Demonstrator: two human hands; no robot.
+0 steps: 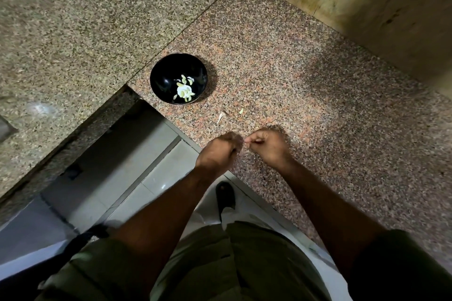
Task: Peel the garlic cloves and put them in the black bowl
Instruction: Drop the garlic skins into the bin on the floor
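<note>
Left hand point(218, 151): curling closed over the near edge of the worktop point(305, 85), fingertips meeting those of the other hand; whatever it is pinching is too small and blurred to name.
Right hand point(267, 145): closing into a loose fist just beside the left one, thumb and forefinger pinching together at the point where the 2 hands are touching.
Black bowl point(161, 76): sitting upright on the speckled granite worktop, beyond the hands and slightly to the left, near the inner corner of the worktop.
Peeled garlic cloves point(184, 89): lying in a small pale heap at the bottom of the black bowl.
Loose clove point(241, 111): lying alone on the worktop, between the bowl and the hands, touching neither.
Garlic skin point(220, 117): lying as a thin pale scrap on the worktop, near the loose clove and just short of the bowl.
Person: standing at the worktop's edge, both forearms reaching forward, 1 dark shoe point(225, 194) showing on the tiled floor point(137, 168) below.
</note>
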